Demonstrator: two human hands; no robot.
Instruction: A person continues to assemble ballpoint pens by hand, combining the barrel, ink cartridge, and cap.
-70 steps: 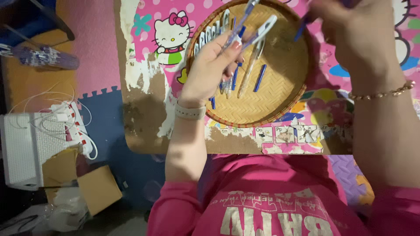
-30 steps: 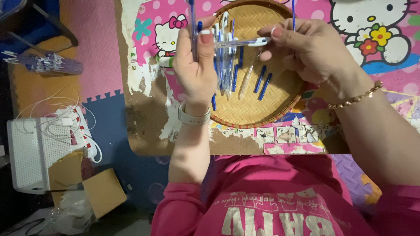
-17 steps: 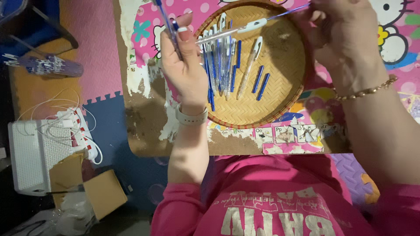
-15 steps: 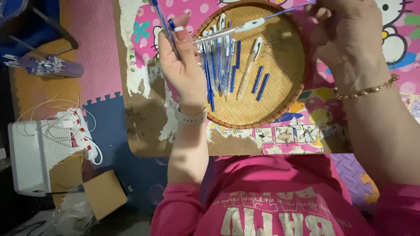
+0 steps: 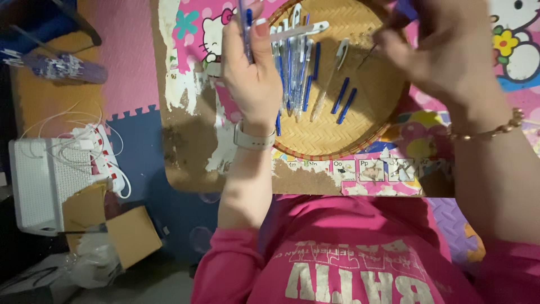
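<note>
From the head camera I see my left hand (image 5: pixel 253 79) closed around a pen barrel (image 5: pixel 245 28), clear with blue at the tip, standing nearly upright at the left rim of the woven tray (image 5: pixel 371 121). My right hand (image 5: pixel 444 50) hovers over the tray's upper right, fingers pinched on something thin and dark; I cannot tell what it is. The loose pens (image 5: pixel 295 73) lie between the hands, long axes running roughly away from me, closest to the left hand. Two blue caps (image 5: pixel 343 101) lie nearer the tray's centre, slightly tilted.
</note>
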